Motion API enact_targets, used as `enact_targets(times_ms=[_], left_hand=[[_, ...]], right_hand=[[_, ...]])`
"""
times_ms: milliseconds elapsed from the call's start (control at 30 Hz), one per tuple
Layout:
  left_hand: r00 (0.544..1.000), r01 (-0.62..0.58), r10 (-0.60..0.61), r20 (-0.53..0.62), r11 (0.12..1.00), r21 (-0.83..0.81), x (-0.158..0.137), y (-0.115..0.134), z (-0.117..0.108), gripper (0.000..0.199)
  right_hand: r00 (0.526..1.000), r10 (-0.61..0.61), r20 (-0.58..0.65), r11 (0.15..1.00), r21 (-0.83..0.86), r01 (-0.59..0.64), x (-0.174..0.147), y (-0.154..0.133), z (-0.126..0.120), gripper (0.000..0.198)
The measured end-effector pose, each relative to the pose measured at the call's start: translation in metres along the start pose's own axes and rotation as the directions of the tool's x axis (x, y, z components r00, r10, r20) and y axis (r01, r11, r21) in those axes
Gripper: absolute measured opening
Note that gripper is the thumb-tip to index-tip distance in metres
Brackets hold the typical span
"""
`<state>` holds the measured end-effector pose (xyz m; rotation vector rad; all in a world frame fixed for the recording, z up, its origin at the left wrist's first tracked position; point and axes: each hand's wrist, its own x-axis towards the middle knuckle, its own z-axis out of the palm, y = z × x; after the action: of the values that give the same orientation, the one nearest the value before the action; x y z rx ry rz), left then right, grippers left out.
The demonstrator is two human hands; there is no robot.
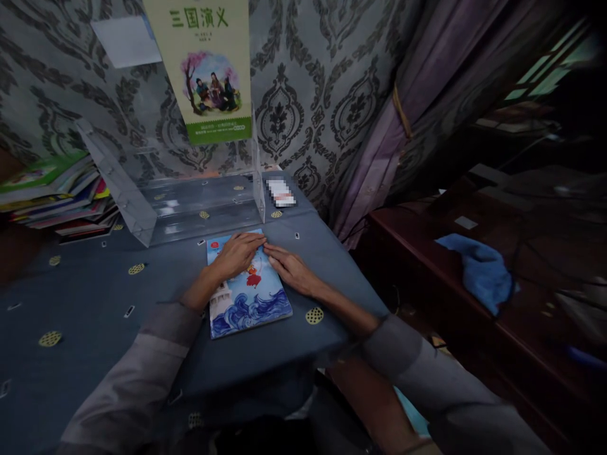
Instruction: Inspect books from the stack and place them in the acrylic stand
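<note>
Fingers (252,238) straight and gripping nothing, your left hand (237,254) lies across the book (251,300), your right hand (293,270) over its right edge; press lightly, evenly.

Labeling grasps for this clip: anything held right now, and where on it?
Nothing looks gripped. The left hand lies flat on the upper cover of the book; the right hand lies over its upper right edge.

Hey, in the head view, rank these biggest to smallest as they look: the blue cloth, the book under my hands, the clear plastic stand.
1. Clear plastic stand, widest overall
2. Book with waves on its cover
3. Blue cloth, crumpled
</note>
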<state>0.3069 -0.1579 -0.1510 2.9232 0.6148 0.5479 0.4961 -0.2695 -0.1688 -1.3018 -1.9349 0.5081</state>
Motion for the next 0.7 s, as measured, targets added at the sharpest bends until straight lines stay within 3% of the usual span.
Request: enact_targets(times_ms=[700], left_hand=[[0.995,-0.013,0.017,0.095,0.999,-0.044,-0.025,0.038,-0.007,0.046]], right_hand=[[0.997,0.051,0.049,0.998,0.031,-0.052,-0.043,-0.034,-0.007,0.057]])
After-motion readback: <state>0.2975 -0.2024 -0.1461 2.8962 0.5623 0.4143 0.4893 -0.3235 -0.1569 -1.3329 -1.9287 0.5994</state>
